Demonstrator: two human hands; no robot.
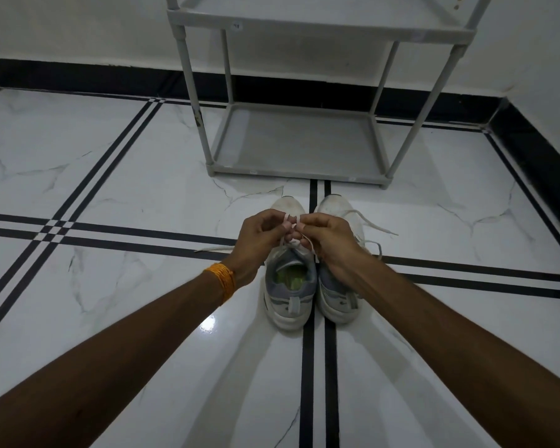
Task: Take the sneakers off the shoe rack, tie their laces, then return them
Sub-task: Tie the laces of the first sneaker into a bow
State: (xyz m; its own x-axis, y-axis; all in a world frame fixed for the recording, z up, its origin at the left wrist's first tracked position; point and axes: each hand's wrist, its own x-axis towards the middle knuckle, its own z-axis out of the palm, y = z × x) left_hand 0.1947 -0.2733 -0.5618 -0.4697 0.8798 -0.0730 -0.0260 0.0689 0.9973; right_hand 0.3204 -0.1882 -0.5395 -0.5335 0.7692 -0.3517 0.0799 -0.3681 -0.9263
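Both sneakers stand side by side on the marble floor [117, 176], toes toward the grey shoe rack [299, 142], whose bottom shelf is bare and just beyond them. The left hand [256, 244] and the right hand [328, 240] meet over the left sneaker [290, 286], each pinching a strand of its white lace [291, 226] between thumb and fingertips, the strands crossing in the narrow gap between the two hands. This looks like the start of the knot on the first shoe; whether a loop is already formed is hidden by the fingers. To do it well, keep an even pull on both strands so the crossing seats low against the tongue, then form the loops close to the shoe rather than high in the air, where slack would loosen the knot. One free end trails out over the floor to the left, so it should be gathered before tightening. The right sneaker [337, 286] sits touching its mate, its lace [374, 226] lying loose and sprawled to the right, so it appears untied and waits its turn. Pressing the shoe down lightly while pulling would stop it lifting or tipping.
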